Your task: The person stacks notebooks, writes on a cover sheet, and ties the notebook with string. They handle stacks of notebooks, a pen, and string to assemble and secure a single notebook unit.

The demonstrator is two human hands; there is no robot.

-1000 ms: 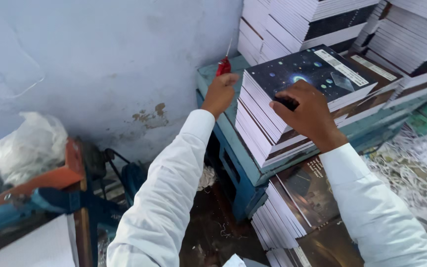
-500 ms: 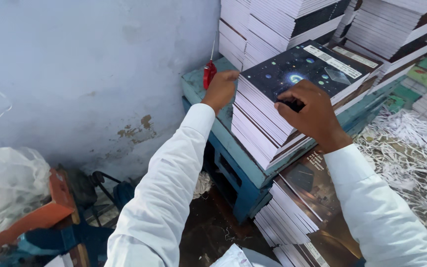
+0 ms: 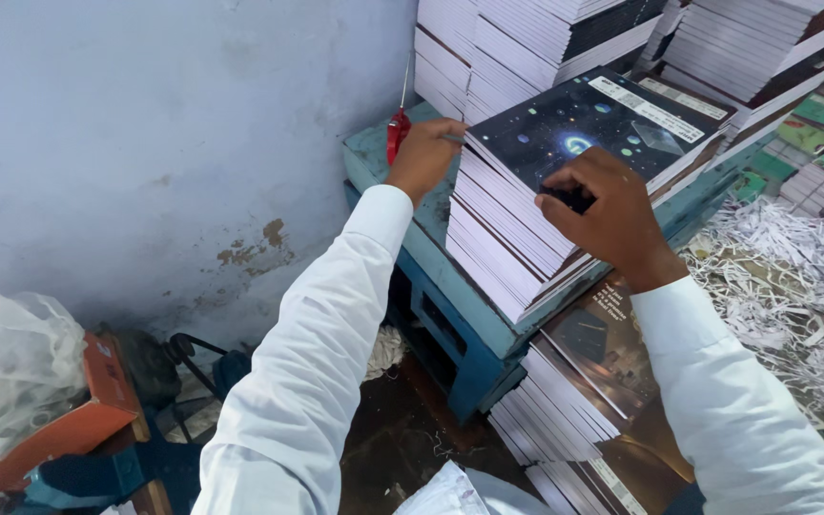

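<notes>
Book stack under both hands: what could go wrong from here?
1. The book stack leans and its layers are fanned out; pressure from the right hand might slide the top copies off.
2. The stack sits near the edge of the blue table, above the lower pile.
3. The left hand is close to a red-handled tool.

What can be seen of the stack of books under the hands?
The stack of books sits tilted on a blue-green metal table. Its top cover is dark and glossy with a space picture; pale page edges face the camera. The right hand rests on the cover, and the left hand touches its far corner.
</notes>
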